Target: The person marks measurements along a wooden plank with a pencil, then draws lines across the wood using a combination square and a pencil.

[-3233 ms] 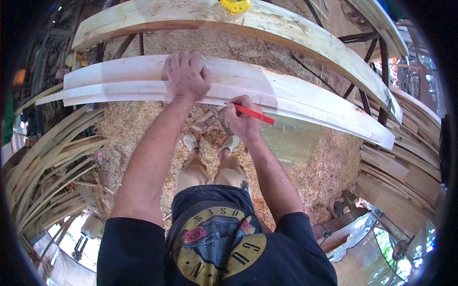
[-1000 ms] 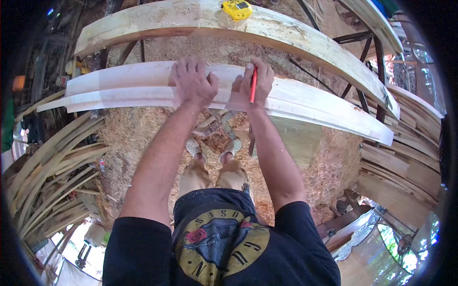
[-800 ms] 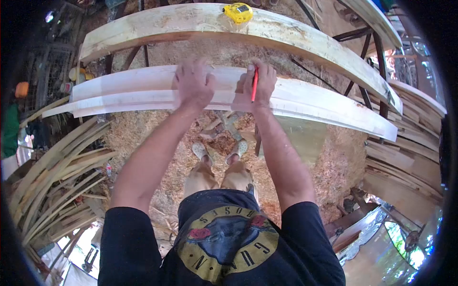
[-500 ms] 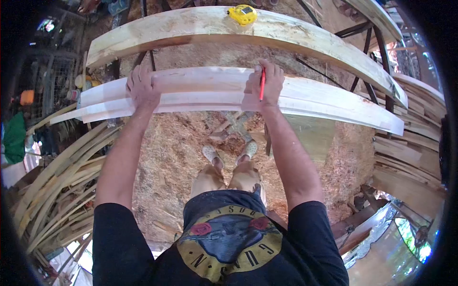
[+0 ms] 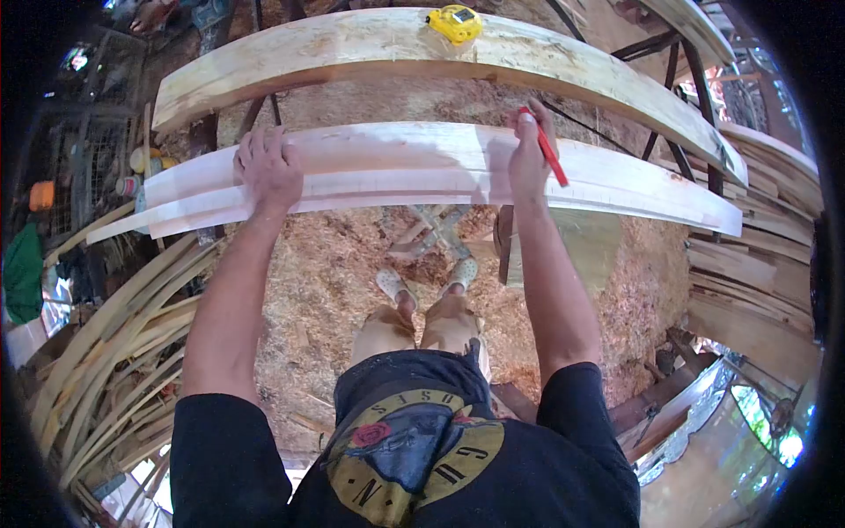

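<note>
Across in front of me lies a pale wooden board (image 5: 396,145), with a narrow wooden strip (image 5: 387,191) along its near edge. My left hand (image 5: 269,172) grips the board and strip left of centre, with its fingers over the board's far edge. A red pencil (image 5: 552,151) is in my right hand (image 5: 528,167), over the board right of centre. The pencil slants, with its lower end toward the strip; whether it touches wood I cannot tell. Beyond the board, a yellow tape measure (image 5: 455,24) rests on a thick wooden beam (image 5: 352,42).
Dark metal supports (image 5: 678,114) stand under the beam. Curved wooden strips (image 5: 114,352) are piled at left, and stacked planks (image 5: 748,273) at right. Wood shavings (image 5: 326,255) cover the floor around my feet. A wooden panel (image 5: 572,251) is below the board.
My right hand has shifted right along the board, and the pencil has swung from nearly upright to a slant. My left hand keeps its place on the board, moving only slightly.
</note>
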A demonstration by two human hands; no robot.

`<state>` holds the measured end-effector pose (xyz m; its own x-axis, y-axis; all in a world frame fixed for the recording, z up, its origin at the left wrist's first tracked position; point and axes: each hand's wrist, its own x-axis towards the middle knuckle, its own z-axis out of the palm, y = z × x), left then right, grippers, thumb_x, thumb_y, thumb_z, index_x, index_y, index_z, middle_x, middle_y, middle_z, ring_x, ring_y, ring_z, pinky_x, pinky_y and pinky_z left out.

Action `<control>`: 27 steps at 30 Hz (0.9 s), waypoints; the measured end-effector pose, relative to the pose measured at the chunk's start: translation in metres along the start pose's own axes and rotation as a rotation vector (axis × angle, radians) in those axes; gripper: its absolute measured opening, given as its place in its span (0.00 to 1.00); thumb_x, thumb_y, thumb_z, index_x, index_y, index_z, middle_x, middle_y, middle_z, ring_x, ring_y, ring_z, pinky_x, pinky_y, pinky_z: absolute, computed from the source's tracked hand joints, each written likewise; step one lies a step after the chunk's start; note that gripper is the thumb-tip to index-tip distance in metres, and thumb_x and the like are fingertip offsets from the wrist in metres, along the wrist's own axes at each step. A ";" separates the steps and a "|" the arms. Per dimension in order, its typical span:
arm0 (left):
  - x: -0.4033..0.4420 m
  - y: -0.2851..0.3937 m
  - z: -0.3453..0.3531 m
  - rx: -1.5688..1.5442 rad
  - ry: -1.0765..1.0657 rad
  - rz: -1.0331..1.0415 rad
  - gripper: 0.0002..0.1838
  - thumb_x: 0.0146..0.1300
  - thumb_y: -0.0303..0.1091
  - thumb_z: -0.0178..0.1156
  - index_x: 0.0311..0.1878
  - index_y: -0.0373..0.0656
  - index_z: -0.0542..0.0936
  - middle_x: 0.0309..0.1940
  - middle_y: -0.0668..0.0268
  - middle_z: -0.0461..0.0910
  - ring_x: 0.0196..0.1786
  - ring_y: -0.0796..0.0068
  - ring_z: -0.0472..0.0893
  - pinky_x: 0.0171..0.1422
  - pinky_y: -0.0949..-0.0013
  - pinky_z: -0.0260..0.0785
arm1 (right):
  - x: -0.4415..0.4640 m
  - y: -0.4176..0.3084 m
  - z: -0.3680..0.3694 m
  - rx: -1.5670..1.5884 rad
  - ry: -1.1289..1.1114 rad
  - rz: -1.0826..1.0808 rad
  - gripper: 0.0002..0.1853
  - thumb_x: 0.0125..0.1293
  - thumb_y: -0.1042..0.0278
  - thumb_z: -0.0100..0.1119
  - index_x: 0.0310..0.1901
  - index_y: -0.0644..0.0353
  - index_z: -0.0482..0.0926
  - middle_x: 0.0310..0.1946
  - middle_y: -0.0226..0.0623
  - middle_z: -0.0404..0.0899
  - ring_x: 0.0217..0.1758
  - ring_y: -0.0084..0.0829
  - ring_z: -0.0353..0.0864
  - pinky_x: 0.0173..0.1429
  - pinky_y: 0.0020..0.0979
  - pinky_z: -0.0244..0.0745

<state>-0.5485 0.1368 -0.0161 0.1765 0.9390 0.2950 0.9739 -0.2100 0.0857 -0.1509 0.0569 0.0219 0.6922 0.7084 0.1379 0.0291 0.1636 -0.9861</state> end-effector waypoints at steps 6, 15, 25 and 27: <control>0.001 0.002 -0.002 0.025 0.047 0.019 0.20 0.72 0.43 0.57 0.65 0.57 0.82 0.68 0.63 0.78 0.75 0.56 0.70 0.80 0.46 0.56 | -0.087 -0.035 -0.007 -0.187 -0.371 0.188 0.07 0.71 0.71 0.62 0.47 0.61 0.83 0.35 0.30 0.85 0.39 0.19 0.80 0.46 0.25 0.76; 0.001 -0.001 0.002 -0.048 0.063 0.017 0.19 0.72 0.43 0.56 0.63 0.55 0.83 0.68 0.66 0.78 0.75 0.55 0.69 0.81 0.44 0.55 | -0.133 -0.018 0.004 -0.493 -0.462 -0.028 0.04 0.65 0.75 0.67 0.40 0.58 0.82 0.23 0.33 0.83 0.23 0.19 0.79 0.31 0.28 0.77; 0.000 -0.003 0.003 0.018 0.049 0.017 0.19 0.78 0.46 0.53 0.65 0.55 0.83 0.69 0.63 0.78 0.76 0.56 0.70 0.83 0.47 0.54 | -0.129 -0.013 0.008 -0.478 -0.465 -0.140 0.07 0.62 0.74 0.69 0.41 0.58 0.82 0.24 0.39 0.84 0.25 0.27 0.85 0.31 0.33 0.80; 0.000 -0.002 0.001 -0.014 0.039 0.010 0.20 0.75 0.44 0.54 0.65 0.56 0.83 0.70 0.64 0.77 0.77 0.55 0.69 0.83 0.45 0.53 | -0.128 -0.011 0.008 -0.504 -0.473 -0.155 0.08 0.61 0.74 0.69 0.41 0.58 0.82 0.24 0.40 0.84 0.25 0.30 0.85 0.31 0.35 0.81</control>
<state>-0.5502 0.1374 -0.0172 0.1800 0.9257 0.3326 0.9701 -0.2230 0.0956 -0.2454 -0.0304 0.0159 0.2690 0.9436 0.1930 0.5110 0.0301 -0.8590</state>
